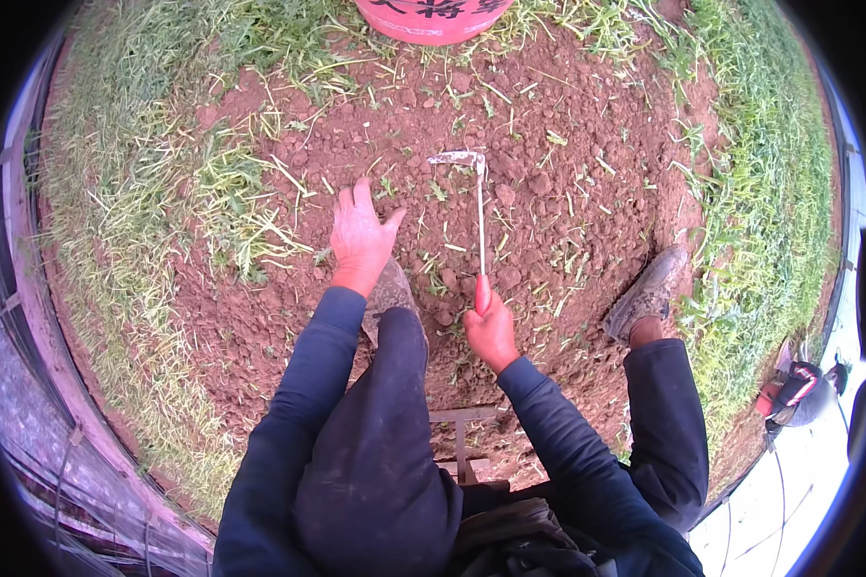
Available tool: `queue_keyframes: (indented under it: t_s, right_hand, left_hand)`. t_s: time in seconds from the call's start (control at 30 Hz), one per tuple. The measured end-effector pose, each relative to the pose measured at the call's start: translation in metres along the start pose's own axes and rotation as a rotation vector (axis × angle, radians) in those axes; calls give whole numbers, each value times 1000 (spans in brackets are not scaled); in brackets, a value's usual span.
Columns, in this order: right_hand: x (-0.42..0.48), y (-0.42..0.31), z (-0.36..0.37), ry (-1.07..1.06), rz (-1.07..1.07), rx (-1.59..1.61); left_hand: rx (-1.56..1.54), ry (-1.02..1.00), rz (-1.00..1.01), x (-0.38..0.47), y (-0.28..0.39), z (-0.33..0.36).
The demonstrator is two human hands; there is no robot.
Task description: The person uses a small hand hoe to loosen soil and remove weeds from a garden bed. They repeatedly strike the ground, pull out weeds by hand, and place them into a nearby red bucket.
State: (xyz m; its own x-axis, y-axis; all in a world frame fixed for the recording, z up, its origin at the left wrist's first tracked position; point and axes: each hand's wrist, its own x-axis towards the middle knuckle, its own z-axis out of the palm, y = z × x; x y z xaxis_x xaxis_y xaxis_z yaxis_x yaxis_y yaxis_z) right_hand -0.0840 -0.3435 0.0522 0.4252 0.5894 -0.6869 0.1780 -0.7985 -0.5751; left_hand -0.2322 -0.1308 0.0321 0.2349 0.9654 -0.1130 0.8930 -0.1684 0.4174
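Observation:
My right hand [492, 335] grips the red handle [483, 294] of a small sickle-like hand tool. Its thin metal shaft [481, 223] points away from me, and a soil-smeared blade [456, 156] turns left at the far end, over or on the reddish soil. My left hand [364, 229] is empty, thumb and fingers spread, just beyond my left shoe [395, 288]. Whether it touches the ground I cannot tell. Left of it lies a heap of leafy green stalks [249, 209]. Short cut stalks and leaf bits are scattered around the blade.
A pinkish-red bucket [433, 25] bearing writing stands at the far edge. Dense green plants [758, 180] line the right side. My right shoe [646, 292] rests on the soil. A low frame [462, 433] shows beneath me. Another person [801, 397] is at far right.

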Motion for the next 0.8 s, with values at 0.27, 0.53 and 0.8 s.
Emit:
queue_keyframes:
  t_s: [0.27, 0.53, 0.8]
  right_hand:
    - [3, 2, 7, 31, -43, 53]
    - [2, -1, 0, 36, -38, 19]
    - [8, 6, 4, 20, -40, -4]
  left_hand:
    - [16, -151, 328, 1, -32, 14]
    - [-245, 8, 313, 54, 4, -16]
    - [-147, -253, 394, 68, -21, -3]
